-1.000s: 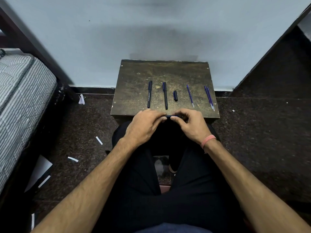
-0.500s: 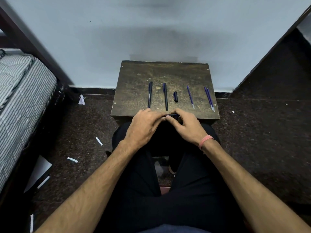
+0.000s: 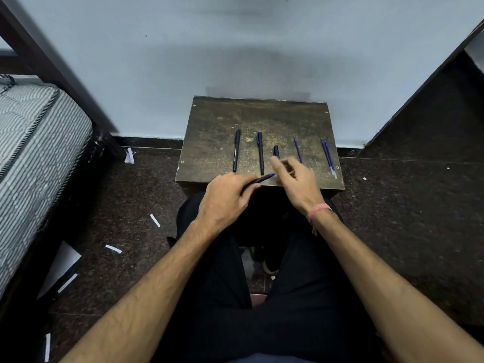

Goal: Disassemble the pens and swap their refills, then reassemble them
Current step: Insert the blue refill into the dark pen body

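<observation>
Your left hand [image 3: 225, 197], at the centre of the frame just below the near edge of the surface [image 3: 209, 153], grips a dark pen barrel [image 3: 258, 180] between curled fingers and thumb; the barrel slants up to the right, and its blue end pokes out toward your right hand [image 3: 294, 179]. That right hand is blurred and hovers over the near right part of the surface with its fingers loosely spread and reaching up-left; you cannot tell whether it pinches anything small, though nothing shows plainly in it. A pink band [image 3: 318, 209] circles its wrist. On the surface, from left to right across the middle of the frame, lie a black pen [image 3: 236, 150], a second dark pen [image 3: 260, 153], a short dark cap [image 3: 276, 151] just above your right fingertips, a single blue refill [image 3: 297, 149] partly hidden by that hand, and a pair of blue refills [image 3: 328, 157] lying side by side near the right edge. All lie roughly parallel, pointing away from you. A striped mattress [image 3: 34, 142] fills the left of the frame, and white paper scraps [image 3: 113, 248] dot the dark floor at lower left.
</observation>
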